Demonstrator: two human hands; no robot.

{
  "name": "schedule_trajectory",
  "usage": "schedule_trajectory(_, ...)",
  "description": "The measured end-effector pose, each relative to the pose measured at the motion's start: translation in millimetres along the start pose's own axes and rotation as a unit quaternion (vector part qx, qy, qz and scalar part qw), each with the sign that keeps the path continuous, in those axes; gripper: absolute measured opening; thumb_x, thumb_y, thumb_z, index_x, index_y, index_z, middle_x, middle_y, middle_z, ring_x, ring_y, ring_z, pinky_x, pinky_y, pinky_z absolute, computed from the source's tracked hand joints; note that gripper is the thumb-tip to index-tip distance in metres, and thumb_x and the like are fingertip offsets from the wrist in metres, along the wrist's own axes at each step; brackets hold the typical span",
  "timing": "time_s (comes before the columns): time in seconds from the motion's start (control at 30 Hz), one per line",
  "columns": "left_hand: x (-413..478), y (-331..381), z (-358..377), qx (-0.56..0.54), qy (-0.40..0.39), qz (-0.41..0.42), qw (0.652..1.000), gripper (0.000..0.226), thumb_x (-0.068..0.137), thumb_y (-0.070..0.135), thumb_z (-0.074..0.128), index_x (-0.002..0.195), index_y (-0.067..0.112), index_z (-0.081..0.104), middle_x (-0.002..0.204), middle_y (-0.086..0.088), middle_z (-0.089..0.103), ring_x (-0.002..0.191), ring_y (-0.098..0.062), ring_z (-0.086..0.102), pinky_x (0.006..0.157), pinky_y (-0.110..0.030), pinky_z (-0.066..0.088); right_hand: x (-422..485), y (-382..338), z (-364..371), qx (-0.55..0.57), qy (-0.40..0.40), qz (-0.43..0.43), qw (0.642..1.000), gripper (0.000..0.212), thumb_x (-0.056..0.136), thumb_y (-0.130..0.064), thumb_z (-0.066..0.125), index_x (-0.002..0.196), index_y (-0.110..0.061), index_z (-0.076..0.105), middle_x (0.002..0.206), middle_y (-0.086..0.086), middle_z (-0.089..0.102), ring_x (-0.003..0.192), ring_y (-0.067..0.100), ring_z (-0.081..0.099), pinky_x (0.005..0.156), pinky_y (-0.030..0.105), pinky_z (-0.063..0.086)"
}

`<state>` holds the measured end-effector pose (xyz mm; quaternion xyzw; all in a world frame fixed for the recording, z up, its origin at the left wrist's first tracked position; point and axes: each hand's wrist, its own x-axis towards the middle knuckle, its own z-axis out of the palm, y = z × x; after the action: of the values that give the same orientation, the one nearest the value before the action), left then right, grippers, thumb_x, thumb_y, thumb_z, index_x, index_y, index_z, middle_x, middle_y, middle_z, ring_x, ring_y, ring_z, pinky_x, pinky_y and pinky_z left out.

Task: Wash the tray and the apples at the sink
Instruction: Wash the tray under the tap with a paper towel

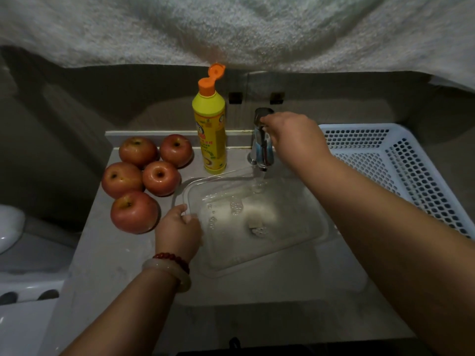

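Head view, left hand fingers clamped on tray rim, right hand fingers gripping tap handle

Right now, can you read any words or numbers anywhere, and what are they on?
Yellow bottle: its label has red and green printing and a picture, but all of it is too small and blurred to read.
Nothing else shows any words, numbers or signs: not the apples, tray, tap or white basket.

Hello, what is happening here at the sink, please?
A person is rinsing a clear tray under the running tap. The left hand holds the tray's edge; the right hand is on the tap handle. Five apples wait on the counter beside an open soap bottle.
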<state>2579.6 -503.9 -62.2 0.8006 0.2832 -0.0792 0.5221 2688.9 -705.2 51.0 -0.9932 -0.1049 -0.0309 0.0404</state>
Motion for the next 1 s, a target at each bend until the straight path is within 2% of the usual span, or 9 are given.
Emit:
schedule_trajectory(0.17,1,2,3,-0.051,-0.017,-0.025,0.998,0.044,0.091,0.009,0.050,0.135,0.014,0.048,0.107,-0.014,0.066,0.090,-0.034,0.066,0.081,-0.053,0.056,2,2,-2,-0.013,0.008,-0.004,1.000,0.039,0.093,-0.012,0.055,0.132,-0.016,0.055,0.126,0.011,0.059,0.112,0.031,0.056,0.085,0.038,0.046)
schedule_trajectory(0.4,4,0,2,-0.035,-0.006,-0.008,0.999,0.050,0.084,0.018,0.052,0.134,0.017,0.049,0.110,-0.014,0.066,0.090,-0.034,0.067,0.081,-0.053,0.056,0,2,0,0.000,0.018,-0.008,1.000,0.039,0.094,-0.012,0.054,0.132,-0.017,0.054,0.125,0.011,0.060,0.110,0.031,0.057,0.080,0.036,0.045)
schedule_trajectory(0.47,4,-1,0,-0.038,-0.004,-0.006,0.999,0.052,0.083,0.019,0.052,0.135,0.018,0.049,0.109,-0.014,0.066,0.091,-0.034,0.067,0.081,-0.053,0.056,0,2,4,0.007,0.016,-0.003,1.000,0.042,0.094,-0.012,0.053,0.136,-0.018,0.052,0.130,0.010,0.058,0.115,0.031,0.056,0.086,0.036,0.046)
schedule_trajectory(0.57,4,-5,-4,-0.013,0.015,0.015,1.000,0.059,0.075,0.029,0.048,0.132,0.020,0.051,0.110,-0.013,0.067,0.096,-0.033,0.066,0.084,-0.052,0.055,-3,5,14,0.017,0.000,-0.012,1.000,0.049,0.097,-0.012,0.049,0.145,-0.017,0.042,0.148,0.008,0.044,0.132,0.027,0.045,0.103,0.037,0.038)
schedule_trajectory(0.67,3,-6,-9,0.022,0.027,0.041,0.999,0.046,0.080,0.031,0.048,0.124,0.020,0.058,0.103,-0.013,0.068,0.090,-0.031,0.067,0.080,-0.050,0.057,-9,7,26,0.049,0.000,-0.021,0.999,0.049,0.101,-0.016,0.044,0.148,-0.017,0.036,0.156,0.005,0.033,0.140,0.026,0.037,0.112,0.039,0.033)
schedule_trajectory(0.77,-3,0,-17,0.054,0.044,0.071,0.995,0.031,0.090,0.023,0.048,0.118,0.017,0.060,0.099,-0.011,0.068,0.089,-0.030,0.065,0.079,-0.044,0.057,-21,5,32,0.080,0.012,-0.013,0.997,0.050,0.103,-0.023,0.040,0.151,-0.016,0.029,0.158,0.003,0.027,0.144,0.020,0.028,0.114,0.034,0.025)
schedule_trajectory(0.87,-9,5,-27,0.076,0.057,0.110,0.989,0.018,0.095,0.014,0.045,0.102,0.019,0.061,0.084,-0.005,0.064,0.079,-0.025,0.061,0.061,-0.026,0.047,-51,4,40,0.139,0.039,0.022,0.989,0.054,0.103,-0.029,0.041,0.152,-0.016,0.024,0.159,0.003,0.024,0.146,0.016,0.022,0.114,0.026,0.018)
schedule_trajectory(0.93,-13,9,-36,0.091,0.060,0.145,0.983,0.018,0.095,0.011,0.045,0.096,0.025,0.056,0.077,0.001,0.058,0.071,-0.020,0.057,0.055,-0.023,0.038,-81,7,55,0.169,0.051,0.065,0.982,0.052,0.102,-0.028,0.042,0.151,-0.015,0.030,0.156,0.004,0.032,0.144,0.017,0.028,0.111,0.023,0.017)
schedule_trajectory(1.0,-14,12,-43,0.113,0.063,0.179,0.975,0.015,0.094,0.010,0.047,0.096,0.020,0.058,0.074,0.007,0.054,0.067,-0.011,0.053,0.054,-0.021,0.035,-110,10,73,0.190,0.051,0.100,0.975,0.047,0.101,-0.023,0.045,0.145,-0.009,0.040,0.148,0.011,0.044,0.138,0.023,0.039,0.112,0.026,0.021)
